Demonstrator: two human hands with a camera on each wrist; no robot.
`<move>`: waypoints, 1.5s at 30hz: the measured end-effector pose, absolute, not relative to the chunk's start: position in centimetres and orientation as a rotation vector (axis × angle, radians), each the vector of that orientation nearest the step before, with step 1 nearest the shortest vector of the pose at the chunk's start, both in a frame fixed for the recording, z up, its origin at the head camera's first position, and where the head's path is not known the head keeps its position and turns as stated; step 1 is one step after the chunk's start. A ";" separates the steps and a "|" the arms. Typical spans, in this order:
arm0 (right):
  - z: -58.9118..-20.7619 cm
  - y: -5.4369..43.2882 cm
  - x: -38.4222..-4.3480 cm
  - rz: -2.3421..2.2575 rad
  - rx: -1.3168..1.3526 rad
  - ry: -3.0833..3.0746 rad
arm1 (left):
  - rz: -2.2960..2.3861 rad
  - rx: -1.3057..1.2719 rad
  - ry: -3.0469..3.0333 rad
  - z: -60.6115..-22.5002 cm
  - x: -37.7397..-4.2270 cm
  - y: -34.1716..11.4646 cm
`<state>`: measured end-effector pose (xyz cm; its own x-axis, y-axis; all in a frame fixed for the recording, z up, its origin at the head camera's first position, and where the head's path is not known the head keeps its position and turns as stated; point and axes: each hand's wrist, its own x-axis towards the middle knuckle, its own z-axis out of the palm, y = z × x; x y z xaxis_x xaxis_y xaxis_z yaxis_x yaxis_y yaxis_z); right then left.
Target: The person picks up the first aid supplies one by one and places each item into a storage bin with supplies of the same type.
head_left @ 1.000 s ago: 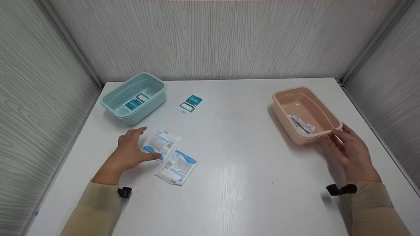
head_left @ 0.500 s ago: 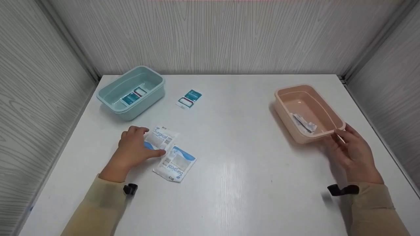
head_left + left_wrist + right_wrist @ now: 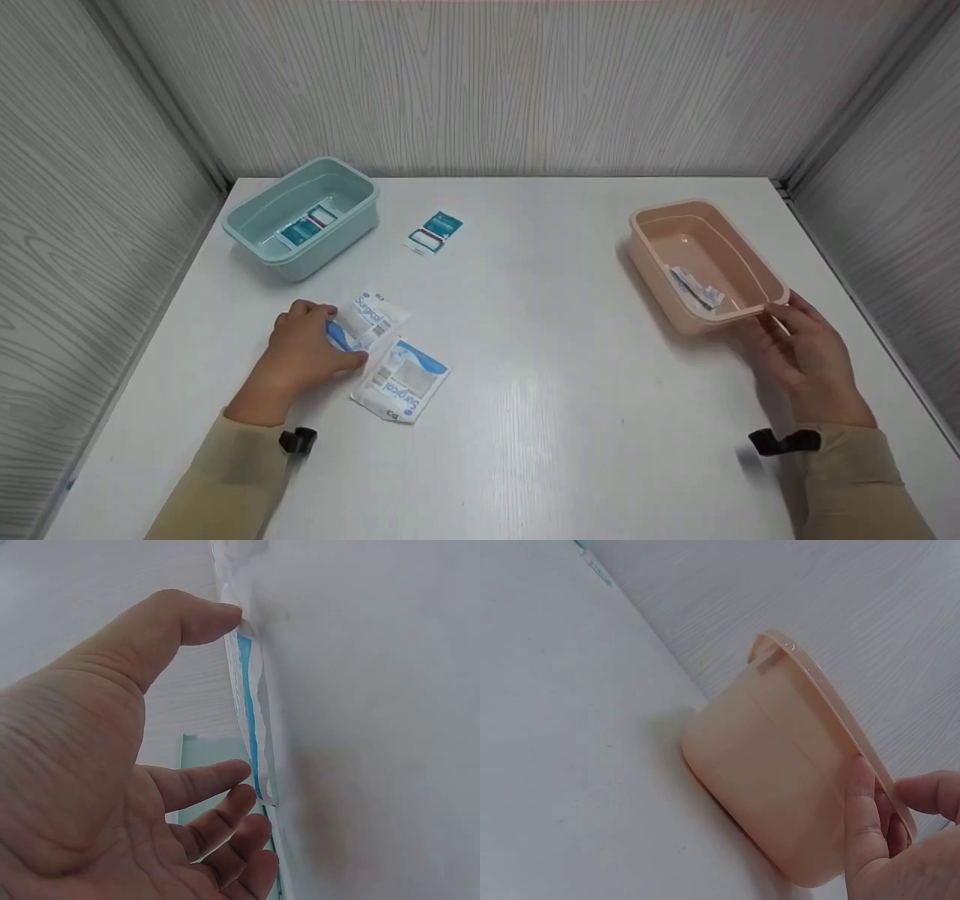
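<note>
In the head view my left hand point(image 3: 304, 349) spans a white-and-blue flat packet printed "Surgical" point(image 3: 369, 316). Its thumb and index finger pinch opposite edges of the packet, as the left wrist view also shows along the packet's blue-striped edge point(image 3: 247, 679). A second packet of the same print point(image 3: 405, 382) lies flat, its edge against the first. At the right, my right hand point(image 3: 806, 352) grips the near corner of a pink plastic bin point(image 3: 652, 281), thumb on the rim and fingers under it. Small white-and-blue wrapped strips point(image 3: 697, 289) lie inside that bin.
A light teal bin point(image 3: 330, 251) stands at the back left with a teal-and-white sachet point(image 3: 307, 225) in it. Another such sachet point(image 3: 433, 232) lies flat on the white table point(image 3: 540, 420) to its right. Wood-grain panels point(image 3: 495, 90) enclose the back and sides.
My left thumb and fingers have closed in on the upper packet's edges, and its blue end now bends. My right hand keeps its grip on the pink bin.
</note>
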<state>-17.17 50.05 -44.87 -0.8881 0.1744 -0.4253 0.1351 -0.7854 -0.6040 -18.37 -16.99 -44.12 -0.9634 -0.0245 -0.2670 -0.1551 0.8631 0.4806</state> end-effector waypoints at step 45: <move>-45.1 50.5 -16.9 2.852 -0.677 -1.137 | 1.228 -0.175 2.865 -41.3 -18.6 -19.2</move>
<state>-16.90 50.47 -45.06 -0.9072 0.1535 -0.3917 0.1581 -0.7385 -0.6555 -18.55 -19.21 -41.29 -0.9936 -0.0951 -0.0618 -0.1103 0.6844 0.7207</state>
